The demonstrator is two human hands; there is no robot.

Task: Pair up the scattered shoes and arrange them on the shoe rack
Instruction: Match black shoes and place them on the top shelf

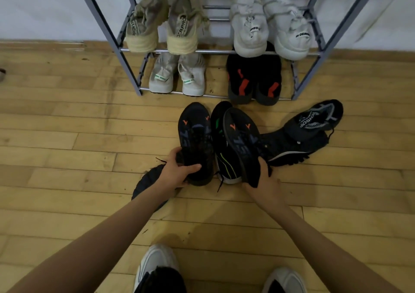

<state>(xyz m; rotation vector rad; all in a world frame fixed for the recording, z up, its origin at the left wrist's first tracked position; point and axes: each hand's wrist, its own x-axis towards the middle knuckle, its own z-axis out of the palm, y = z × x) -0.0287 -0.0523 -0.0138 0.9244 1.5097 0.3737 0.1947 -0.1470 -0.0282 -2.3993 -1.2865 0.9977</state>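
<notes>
Four pairs of shoes sit on the grey metal shoe rack (107,26), whose shelves are thin round bars: on the upper visible shelf a beige knit pair (162,23) with ribbed, chunky heels and printed heel tabs, and beside it a white chunky pair (269,26) with thick laces and rounded soles; on the lowest shelf a pale grey mesh pair (177,74) with green heel tabs, and a black pair with red marks (253,79) at the heels. On the wooden plank floor (67,135) in front of the rack lie more dark shoes. The left hand (179,171) is clamped on the heel of a black mesh shoe with orange marks (195,139), thumb over the top, toe pointing toward the rack. The right hand (265,182) grips the heel of its matching black shoe (241,139), also orange-marked and tilted on its side. Between the two lies a black shoe with green stripes (224,157) and a pale sole edge, touching the right-hand shoe. To the right, two black lugged shoes (301,135) are piled together, the upper one showing a lettered sole. Another dark shoe (146,182) is partly hidden under the left forearm. At the bottom edge, two white shoes on the person's feet (157,261) show.
</notes>
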